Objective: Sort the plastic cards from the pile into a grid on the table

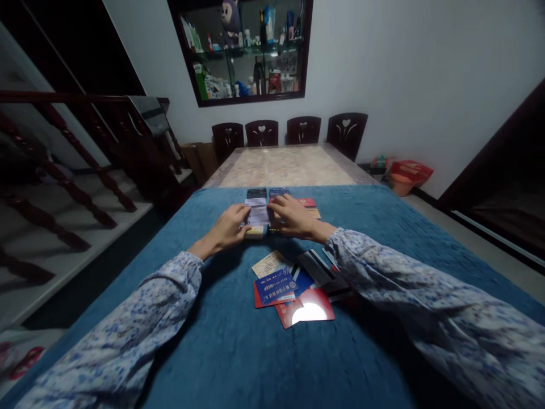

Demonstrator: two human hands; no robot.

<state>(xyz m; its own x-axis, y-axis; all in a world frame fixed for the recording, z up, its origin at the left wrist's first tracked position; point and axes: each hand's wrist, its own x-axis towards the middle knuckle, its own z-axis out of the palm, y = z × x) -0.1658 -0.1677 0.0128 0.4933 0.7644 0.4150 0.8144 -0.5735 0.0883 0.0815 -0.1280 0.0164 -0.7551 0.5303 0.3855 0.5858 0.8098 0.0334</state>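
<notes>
A pale lavender card [257,213] lies between my two hands, over a group of laid-out cards on the blue cloth. My left hand [226,228] has its fingertips and thumb at the card's left edge. From the other side, the curled fingers of my right hand [293,217] reach its right edge and cover part of the cards there. Behind them sit a black card [256,193] and a dark blue card [279,192]. A red card [307,202] shows past my right hand, and a yellowish card [254,232] peeks out below the lavender one.
Nearer me is a loose, overlapping pile: a blue card [276,286], a glossy red card [302,311], a cream card [271,263] and a dark striped card [315,268]. The blue cloth [204,346] covers the near part of the stone-topped table [285,162]. Chairs [261,133] line its far end.
</notes>
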